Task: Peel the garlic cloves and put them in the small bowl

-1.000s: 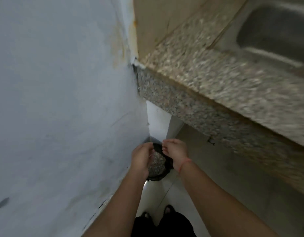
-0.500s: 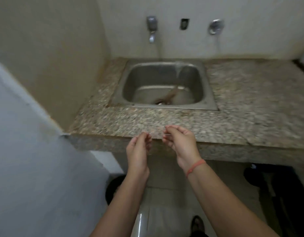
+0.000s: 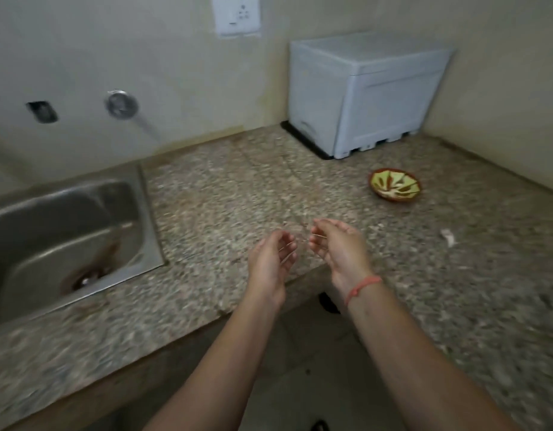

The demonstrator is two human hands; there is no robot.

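Hands loosely curled, gripping nothing: left hand [image 3: 270,259] and right hand [image 3: 340,248] close together over counter [image 3: 225,194] edge. Small bowl [image 3: 393,198] on counter beyond right hand, near white box [image 3: 362,91]. Socket plate [image 3: 236,14] marks unreadable.

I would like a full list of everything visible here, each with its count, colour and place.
small bowl: 1, green and cream, on counter, right
box: 1, pale grey, counter's back corner
sink: 1, steel, left
counter: 1, speckled granite
socket plate: 1, white, wall
scrap: 1, white, counter, in front of bowl
thread: 1, red, right wrist
left hand: 1, empty, fingers relaxed, over counter edge
right hand: 1, empty, fingers relaxed, beside it
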